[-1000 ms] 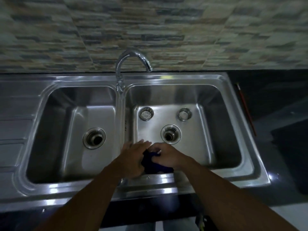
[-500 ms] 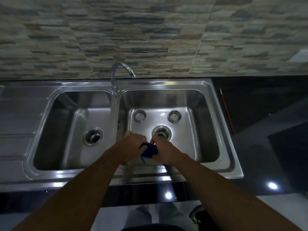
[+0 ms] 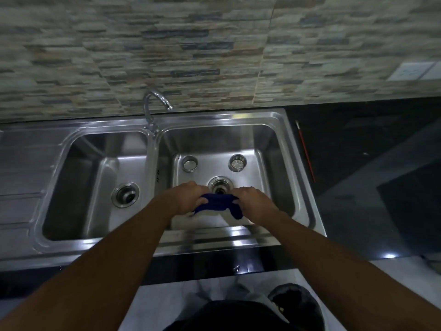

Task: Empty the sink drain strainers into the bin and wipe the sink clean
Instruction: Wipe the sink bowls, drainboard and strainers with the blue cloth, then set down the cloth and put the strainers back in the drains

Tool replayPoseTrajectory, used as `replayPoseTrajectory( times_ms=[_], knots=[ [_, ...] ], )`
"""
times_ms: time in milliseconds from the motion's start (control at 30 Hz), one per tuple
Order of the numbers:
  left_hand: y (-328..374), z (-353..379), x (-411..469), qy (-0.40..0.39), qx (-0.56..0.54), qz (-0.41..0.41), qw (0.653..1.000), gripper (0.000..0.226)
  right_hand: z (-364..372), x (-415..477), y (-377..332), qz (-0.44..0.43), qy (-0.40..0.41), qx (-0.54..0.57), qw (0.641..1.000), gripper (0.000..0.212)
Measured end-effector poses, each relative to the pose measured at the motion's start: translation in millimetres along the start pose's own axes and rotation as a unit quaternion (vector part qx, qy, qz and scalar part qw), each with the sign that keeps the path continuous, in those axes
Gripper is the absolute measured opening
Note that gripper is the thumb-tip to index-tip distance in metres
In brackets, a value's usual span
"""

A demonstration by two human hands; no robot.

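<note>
A steel double sink fills the counter. Over the right basin, just in front of its open drain, my left hand and my right hand both grip a dark blue cloth stretched between them. Two round strainers lie on the basin floor behind the drain, one at the left and one at the right. The left basin's drain is open too.
The curved tap rises behind the divider between the basins. A ribbed draining board lies at the left. A thin red stick rests on the black counter at the right. A stone-tiled wall stands behind.
My hands have drawn apart, spreading the blue cloth that was bunched between them. The view has pulled back and tilted, so the sink sits lower in the frame.
</note>
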State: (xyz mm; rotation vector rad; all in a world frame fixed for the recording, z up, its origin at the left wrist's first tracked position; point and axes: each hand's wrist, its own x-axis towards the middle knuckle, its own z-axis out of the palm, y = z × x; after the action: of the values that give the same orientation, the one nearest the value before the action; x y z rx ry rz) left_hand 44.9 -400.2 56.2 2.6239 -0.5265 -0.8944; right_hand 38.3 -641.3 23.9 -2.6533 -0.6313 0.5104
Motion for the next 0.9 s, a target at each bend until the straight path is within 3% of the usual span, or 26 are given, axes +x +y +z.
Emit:
replayPoseTrajectory(
  times_ms=[167, 400, 500, 600, 733, 900],
  knots=[
    [56.8, -9.8, 26.1, 0.048, -0.011, 0.069, 0.996, 0.029, -42.7, -37.5, 46.6, -0.005, 0.034, -0.003, 0.999, 0.027],
    [178.2, -7.1, 77.4, 0.122, -0.042, 0.151, 0.98, 0.028, -99.5, -108.3, 137.2, -0.001, 0.241, 0.006, 0.97, 0.034],
    [227.6, 6.2, 93.7, 0.137, -0.03, 0.177, 0.974, 0.031, -104.3, -142.4, 176.3, 0.015, 0.295, 0.018, 0.955, 0.042],
    [263.0, 40.0, 106.0, 0.099, -0.021, 0.171, 0.98, 0.039, -92.4, -182.7, 207.7, 0.059, 0.26, 0.001, 0.964, 0.053],
    [277.2, 99.9, 111.4, 0.014, 0.003, 0.157, 0.987, 0.057, -60.4, -225.1, 222.1, 0.142, 0.052, -0.014, 0.988, 0.049],
    [272.6, 141.4, 122.8, 0.048, 0.105, 0.151, 0.982, 0.062, -31.6, -212.7, 209.9, 0.113, 0.136, -0.038, 0.984, 0.061]
  ],
)
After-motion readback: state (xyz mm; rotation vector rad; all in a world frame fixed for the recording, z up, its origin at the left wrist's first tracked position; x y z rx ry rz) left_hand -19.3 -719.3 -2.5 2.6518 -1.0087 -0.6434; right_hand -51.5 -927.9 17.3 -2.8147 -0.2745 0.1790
